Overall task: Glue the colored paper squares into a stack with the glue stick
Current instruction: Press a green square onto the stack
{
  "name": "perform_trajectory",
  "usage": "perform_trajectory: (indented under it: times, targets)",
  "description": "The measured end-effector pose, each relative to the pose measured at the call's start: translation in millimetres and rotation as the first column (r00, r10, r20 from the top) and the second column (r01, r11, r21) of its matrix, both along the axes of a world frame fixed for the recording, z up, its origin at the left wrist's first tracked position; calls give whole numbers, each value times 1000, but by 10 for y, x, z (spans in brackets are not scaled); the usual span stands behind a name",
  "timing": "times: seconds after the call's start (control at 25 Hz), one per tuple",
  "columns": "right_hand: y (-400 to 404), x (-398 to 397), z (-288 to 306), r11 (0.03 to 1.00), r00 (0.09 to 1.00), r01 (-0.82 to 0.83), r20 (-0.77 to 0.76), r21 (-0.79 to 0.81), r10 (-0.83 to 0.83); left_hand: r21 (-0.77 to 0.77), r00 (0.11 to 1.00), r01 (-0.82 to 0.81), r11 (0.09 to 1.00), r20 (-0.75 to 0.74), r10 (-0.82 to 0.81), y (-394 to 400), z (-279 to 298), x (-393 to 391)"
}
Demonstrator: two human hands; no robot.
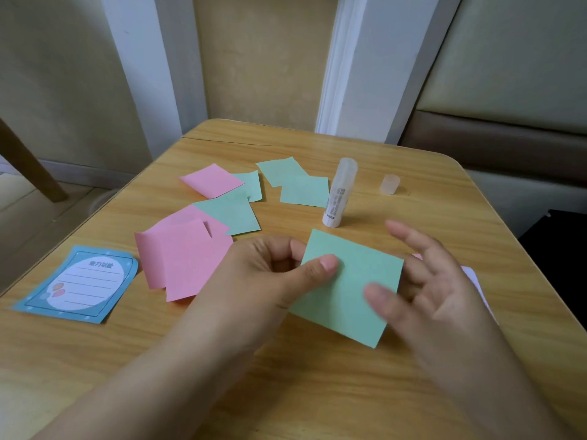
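My left hand [273, 268] pinches the left edge of a green paper square [346, 290] between thumb and fingers, holding it just above the wooden table [317, 392]. My right hand [425, 281] hovers at the square's right side, fingers spread and blurred, some of them behind the paper. A pink paper edge [470, 273] shows under my right hand. The uncapped glue stick [338, 193] stands upright behind the held square. Its clear cap [390, 184] sits to its right. Loose pink squares [187, 258] and green squares [232, 214] lie scattered to the left and behind.
A blue notepad card [79, 285] lies near the table's left edge. More green squares [305, 190] and a pink square [211, 181] sit farther back. A padded wall and white pillars stand beyond the table's far edge.
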State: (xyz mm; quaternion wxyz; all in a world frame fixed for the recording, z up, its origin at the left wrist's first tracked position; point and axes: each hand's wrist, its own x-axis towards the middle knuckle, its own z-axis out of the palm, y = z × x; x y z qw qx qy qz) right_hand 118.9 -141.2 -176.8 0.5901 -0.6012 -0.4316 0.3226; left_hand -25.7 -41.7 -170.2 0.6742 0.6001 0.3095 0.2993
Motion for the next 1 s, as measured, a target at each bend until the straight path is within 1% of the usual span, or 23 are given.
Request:
perform_trajectory:
  times: [0.04, 0.16, 0.24, 0.32, 0.48, 0.72, 0.8, 0.92, 1.0]
  targets:
    - [2, 25, 6, 1000, 999, 21, -39, -17, -22, 15, 1000, 6, 1000, -11, -6, -17, 14, -4]
    - [-2, 37, 48, 996, 994, 79, -78, -49, -83, 49, 998, 24, 998, -58, -21, -48, 39, 0]
    - [-7, 18, 65, 994, 994, 102, -45, -33, -103, 63, 998, -1, 998, -69, 6, -48, 30, 6]
    - [-9, -3, 76, 994, 995, 104, 6, -19, -104, 64, 998, -50, 997, -38, 52, -47, 26, 16]
    - [-7, -15, 82, 996, 996, 90, 1, 12, -90, 84, 993, -118, 989, -6, 119, -60, 37, 20]
    - [-11, -12, 78, 995, 995, 101, 19, 19, -101, 133, 992, -114, 985, -35, 119, -85, 50, 14]
    - [-14, -3, 59, 997, 996, 79, 50, 9, -80, 136, 994, -103, 985, -26, 107, -88, 55, 7]
    - [-29, -7, 51, 999, 998, 45, 48, -4, -45, 142, 994, -109, 984, -16, 113, -89, 43, 9]
    - [-33, -27, 37, 992, 986, 124, 112, 35, -127, 220, 982, -173, 960, -41, 186, -79, -9, 22]
